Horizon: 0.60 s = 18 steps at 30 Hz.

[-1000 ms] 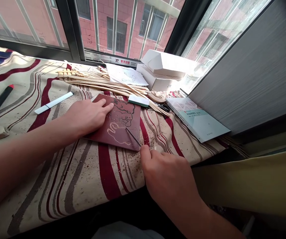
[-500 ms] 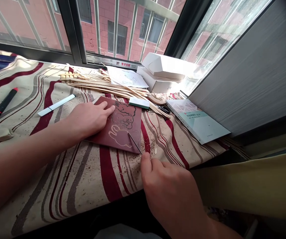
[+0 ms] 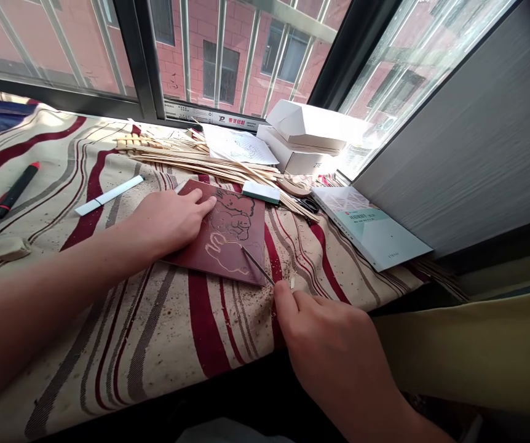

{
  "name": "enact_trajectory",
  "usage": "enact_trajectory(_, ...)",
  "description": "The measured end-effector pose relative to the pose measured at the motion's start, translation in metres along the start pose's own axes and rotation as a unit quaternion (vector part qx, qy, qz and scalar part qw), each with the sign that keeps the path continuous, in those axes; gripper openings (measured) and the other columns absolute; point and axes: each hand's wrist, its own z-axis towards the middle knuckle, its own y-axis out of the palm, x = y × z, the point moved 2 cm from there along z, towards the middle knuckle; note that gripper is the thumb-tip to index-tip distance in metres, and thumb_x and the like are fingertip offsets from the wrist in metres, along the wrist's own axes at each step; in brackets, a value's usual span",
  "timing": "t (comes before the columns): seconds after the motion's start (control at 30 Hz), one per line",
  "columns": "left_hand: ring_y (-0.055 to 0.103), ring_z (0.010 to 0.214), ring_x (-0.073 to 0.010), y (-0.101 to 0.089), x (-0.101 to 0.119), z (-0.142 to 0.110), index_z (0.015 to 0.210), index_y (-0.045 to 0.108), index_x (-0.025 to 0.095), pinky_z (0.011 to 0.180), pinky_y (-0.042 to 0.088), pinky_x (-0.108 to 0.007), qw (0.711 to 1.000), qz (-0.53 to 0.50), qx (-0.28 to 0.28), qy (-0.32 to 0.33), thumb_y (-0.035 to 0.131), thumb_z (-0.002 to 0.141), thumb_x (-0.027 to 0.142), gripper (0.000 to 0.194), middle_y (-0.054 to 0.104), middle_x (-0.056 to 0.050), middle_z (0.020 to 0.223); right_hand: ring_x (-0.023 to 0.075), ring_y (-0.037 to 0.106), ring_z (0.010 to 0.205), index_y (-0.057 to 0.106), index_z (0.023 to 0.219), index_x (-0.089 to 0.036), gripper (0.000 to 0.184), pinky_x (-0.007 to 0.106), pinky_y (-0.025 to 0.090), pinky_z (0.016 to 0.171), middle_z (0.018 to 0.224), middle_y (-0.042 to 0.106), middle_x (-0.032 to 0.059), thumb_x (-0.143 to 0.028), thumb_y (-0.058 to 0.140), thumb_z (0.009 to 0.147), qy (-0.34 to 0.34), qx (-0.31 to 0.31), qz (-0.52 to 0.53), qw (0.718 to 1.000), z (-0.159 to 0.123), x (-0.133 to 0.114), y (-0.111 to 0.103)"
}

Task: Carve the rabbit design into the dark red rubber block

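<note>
A dark red carving plate [image 3: 228, 237] with a pale incised animal outline lies on the striped cloth [image 3: 163, 320]. My left hand [image 3: 168, 218] lies flat on the plate's left part, fingers stretched out and pressing it down. My right hand [image 3: 334, 347] is closed round the handle of a thin carving tool [image 3: 256, 264]. The tool's metal tip rests on the plate's lower right area, by the outline. The handle itself is hidden inside my fist.
Behind the plate lie a bundle of thin wooden strips [image 3: 200, 161], a green-and-white block [image 3: 260, 192], scissors [image 3: 308, 203], a pale book [image 3: 371, 226], white boxes [image 3: 308, 135] and a sketch sheet [image 3: 240, 144]. At the left are a white strip [image 3: 108, 195], a black-and-red marker [image 3: 13, 191] and an eraser lump [image 3: 11, 248]. Shavings litter the cloth.
My right hand and the tool have shifted slightly right and down along the plate's lower right edge. My left hand stays pressed on the plate. The view has drifted a little.
</note>
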Motion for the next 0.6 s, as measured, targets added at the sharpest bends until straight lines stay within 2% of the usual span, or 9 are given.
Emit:
enact_trajectory(0.1, 0.071, 0.084, -0.0279, -0.003, 0.002, -0.001, 0.157, 0.052, 0.023, 0.073, 0.05, -0.044, 0.997, 0.052, -0.042, -0.023, 0.029, 0.097, 0.009, 0.066, 0.063, -0.017, 0.148, 0.0193, 0.061, 0.044, 0.081, 0.097, -0.007, 0.042, 0.033, 0.022, 0.047, 0.055, 0.061, 0.0023, 0.005, 0.053, 0.069, -0.016, 0.021, -0.006, 1.0, 0.002, 0.009, 0.003)
enact_trajectory(0.23, 0.072, 0.094, -0.0312, -0.007, 0.006, -0.001, 0.16, 0.049, 0.024, 0.078, 0.05, -0.046, 0.997, 0.036, -0.062, -0.032, 0.032, 0.096, 0.008, 0.068, 0.058, -0.016, 0.155, 0.0164, 0.055, 0.045, 0.076, 0.087, -0.013, 0.027, 0.033, 0.019, 0.049, 0.055, 0.059, -0.0007, 0.003, 0.055, 0.078, -0.068, 0.027, 0.021, 0.997, 0.009, 0.031, 0.013)
enact_trajectory(0.3, 0.072, 0.096, -0.0325, -0.005, 0.006, -0.001, 0.163, 0.044, 0.024, 0.075, 0.05, -0.045, 0.995, 0.056, -0.073, -0.03, 0.031, 0.096, 0.007, 0.07, 0.055, -0.015, 0.159, 0.0152, 0.051, 0.046, 0.07, 0.079, -0.016, 0.022, 0.032, 0.018, 0.051, 0.054, 0.058, -0.0018, 0.0, 0.056, 0.084, -0.077, 0.026, 0.027, 0.996, 0.012, 0.042, 0.018)
enact_trajectory(0.4, 0.072, 0.094, -0.0339, -0.003, 0.004, 0.0, 0.165, 0.039, 0.021, 0.071, 0.049, -0.046, 0.994, 0.079, -0.071, -0.025, 0.028, 0.097, 0.008, 0.07, 0.051, -0.016, 0.162, 0.0137, 0.045, 0.048, 0.068, 0.079, -0.017, 0.022, 0.032, 0.016, 0.053, 0.055, 0.056, -0.0019, -0.003, 0.054, 0.09, -0.098, 0.031, 0.025, 0.994, 0.014, 0.052, 0.024)
enact_trajectory(0.6, 0.072, 0.091, -0.035, -0.002, 0.002, 0.0, 0.165, 0.041, 0.02, 0.071, 0.05, -0.05, 0.995, 0.076, -0.067, -0.018, 0.026, 0.096, 0.008, 0.072, 0.053, -0.016, 0.16, 0.0118, 0.037, 0.05, 0.064, 0.078, -0.017, 0.022, 0.031, 0.015, 0.054, 0.056, 0.055, -0.0023, -0.006, 0.053, 0.093, -0.108, 0.013, 0.045, 0.993, 0.015, 0.062, 0.032)
